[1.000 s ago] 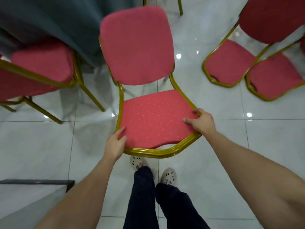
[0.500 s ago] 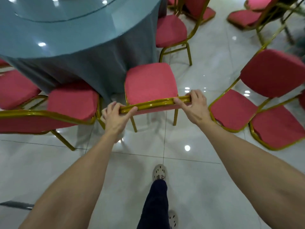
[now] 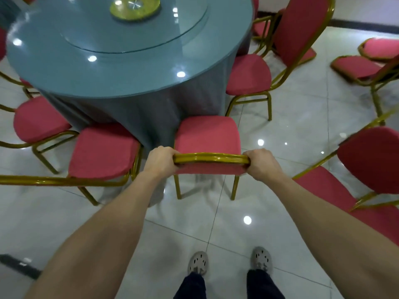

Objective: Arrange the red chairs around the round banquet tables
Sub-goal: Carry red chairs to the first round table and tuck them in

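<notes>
At the table edge, setting a chair between left neighbour and right neighbour, seat front at the cloth, rail gripped at both ends by curled left hand and right hand; next, likely, squaring up, then letting go.

- Glossy white tiled floor under me, thin grout lines crossing it.
- Round light reflections glinting off the tiles.
- Far ahead on my right, a dark skirting band below a pale wall.
- Blurred dark strip at my lower left.
</notes>
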